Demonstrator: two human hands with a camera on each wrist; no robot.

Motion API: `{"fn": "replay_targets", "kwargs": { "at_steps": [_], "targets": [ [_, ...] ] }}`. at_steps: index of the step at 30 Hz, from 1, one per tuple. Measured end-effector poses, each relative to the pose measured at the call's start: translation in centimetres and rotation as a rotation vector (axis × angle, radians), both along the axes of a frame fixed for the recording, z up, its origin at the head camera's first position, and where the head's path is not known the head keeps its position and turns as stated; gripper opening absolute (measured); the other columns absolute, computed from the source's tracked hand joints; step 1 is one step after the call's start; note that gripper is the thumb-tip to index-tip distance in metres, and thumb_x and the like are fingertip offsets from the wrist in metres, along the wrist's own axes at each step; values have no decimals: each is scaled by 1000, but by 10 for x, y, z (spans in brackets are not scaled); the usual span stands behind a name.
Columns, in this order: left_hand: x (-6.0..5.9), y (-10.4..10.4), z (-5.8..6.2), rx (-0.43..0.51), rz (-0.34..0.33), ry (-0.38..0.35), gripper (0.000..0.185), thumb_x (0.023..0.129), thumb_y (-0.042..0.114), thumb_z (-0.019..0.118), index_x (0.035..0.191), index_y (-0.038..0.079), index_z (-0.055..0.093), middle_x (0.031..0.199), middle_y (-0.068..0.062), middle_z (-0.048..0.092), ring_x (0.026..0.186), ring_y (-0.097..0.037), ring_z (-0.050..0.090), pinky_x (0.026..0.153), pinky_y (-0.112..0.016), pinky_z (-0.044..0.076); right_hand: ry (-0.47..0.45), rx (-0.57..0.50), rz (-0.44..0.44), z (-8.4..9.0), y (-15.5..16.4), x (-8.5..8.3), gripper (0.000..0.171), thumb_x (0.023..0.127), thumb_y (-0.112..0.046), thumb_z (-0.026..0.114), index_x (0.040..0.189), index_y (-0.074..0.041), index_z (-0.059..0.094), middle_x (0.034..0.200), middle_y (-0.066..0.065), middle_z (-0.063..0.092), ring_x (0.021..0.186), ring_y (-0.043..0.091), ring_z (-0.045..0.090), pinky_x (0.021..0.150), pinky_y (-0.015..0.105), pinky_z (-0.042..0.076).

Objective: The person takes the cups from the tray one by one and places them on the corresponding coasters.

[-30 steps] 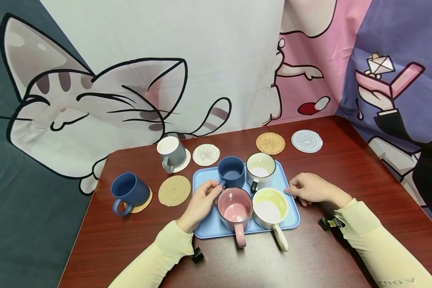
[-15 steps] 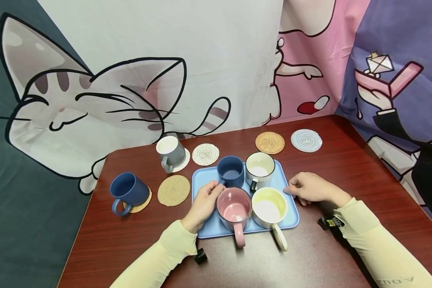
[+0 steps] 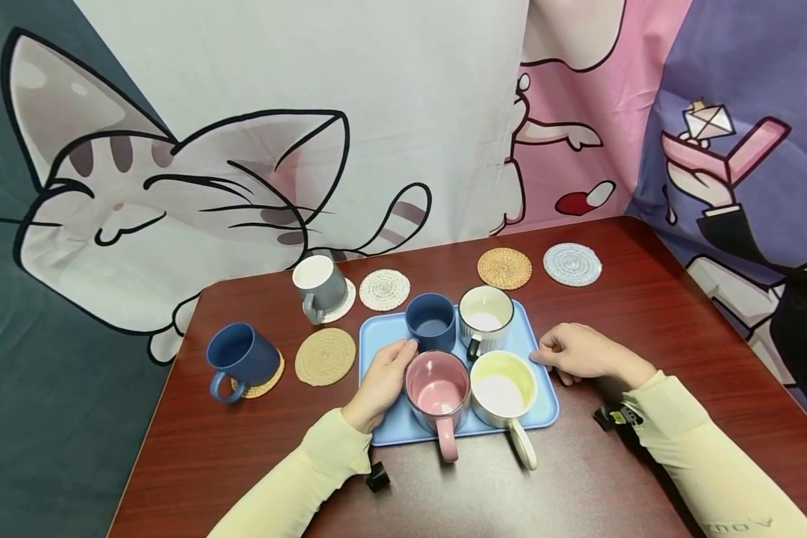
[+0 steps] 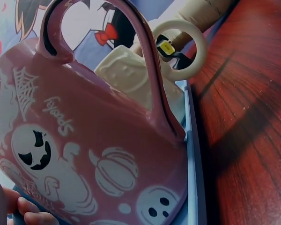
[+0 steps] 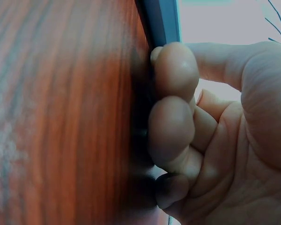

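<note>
Head view: two mugs already on coasters, far left. Four mugs left on blue tray [image 3: 385,332]; four coasters bare. Left hand [image 3: 381,381] reaches dark blue mug [image 3: 431,321] on tray; grasp unclear. Right hand [image 3: 581,353] curled, holding nothing, touching tray's right edge.

**Both hands low, forearms converging from the near edge**

Left hand [image 3: 385,376]: forearm in a pale yellow sleeve angles up and inward; fingers loosely extended forward, thumb side uppermost. Right hand [image 3: 574,351]: forearm enters from the lower right, knuckles up, fingers [image 5: 173,70] curled under the palm, thumb pointing inward. Hands stay well apart.
</note>
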State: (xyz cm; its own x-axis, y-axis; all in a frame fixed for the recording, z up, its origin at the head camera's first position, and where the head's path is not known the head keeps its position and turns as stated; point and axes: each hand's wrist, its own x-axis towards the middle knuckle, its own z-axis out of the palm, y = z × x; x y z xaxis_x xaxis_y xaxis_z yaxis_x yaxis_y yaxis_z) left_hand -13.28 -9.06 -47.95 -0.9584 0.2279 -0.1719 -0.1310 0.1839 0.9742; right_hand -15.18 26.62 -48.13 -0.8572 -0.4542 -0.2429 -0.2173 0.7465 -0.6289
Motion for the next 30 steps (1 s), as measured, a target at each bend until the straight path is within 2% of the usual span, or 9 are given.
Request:
{"fn": "replay_targets", "kwargs": {
  "at_steps": [8, 15, 20, 30],
  "targets": [
    [-1, -2, -3, 49, 22, -30, 41, 111, 28, 46, 73, 13, 46, 64, 6, 40, 57, -8, 39, 57, -21, 34, -2, 2, -3, -1, 0, 0, 41, 100, -31, 67, 63, -17, 58, 45, -7, 55, 40, 9, 55, 49, 25, 44],
    [0, -6, -2, 95, 25, -20, 42, 111, 24, 46, 72, 9, 44, 66, 3, 38, 60, -12, 38, 60, -21, 36, -1, -6, 7, -1, 0, 0, 41, 101, -31, 67, 63, -17, 58, 45, -8, 55, 41, 9, 55, 48, 25, 44],
    [-2, -9, -1, 115, 41, -42, 40, 112, 25, 44, 75, 8, 44, 71, 1, 39, 64, -15, 37, 63, -22, 37, 7, -2, 2, -1, 0, 1, 41, 100, -31, 67, 63, -17, 58, 45, -8, 55, 40, 9, 55, 48, 25, 44],
    [-12, -18, 9, 147, 115, -40, 40, 110, 23, 47, 73, 10, 44, 73, 1, 41, 69, -11, 40, 65, -22, 39, 8, -3, -5, -2, 1, 0, 41, 100, -31, 67, 63, -17, 58, 44, -9, 54, 40, 8, 54, 49, 25, 44]
  ]
}}
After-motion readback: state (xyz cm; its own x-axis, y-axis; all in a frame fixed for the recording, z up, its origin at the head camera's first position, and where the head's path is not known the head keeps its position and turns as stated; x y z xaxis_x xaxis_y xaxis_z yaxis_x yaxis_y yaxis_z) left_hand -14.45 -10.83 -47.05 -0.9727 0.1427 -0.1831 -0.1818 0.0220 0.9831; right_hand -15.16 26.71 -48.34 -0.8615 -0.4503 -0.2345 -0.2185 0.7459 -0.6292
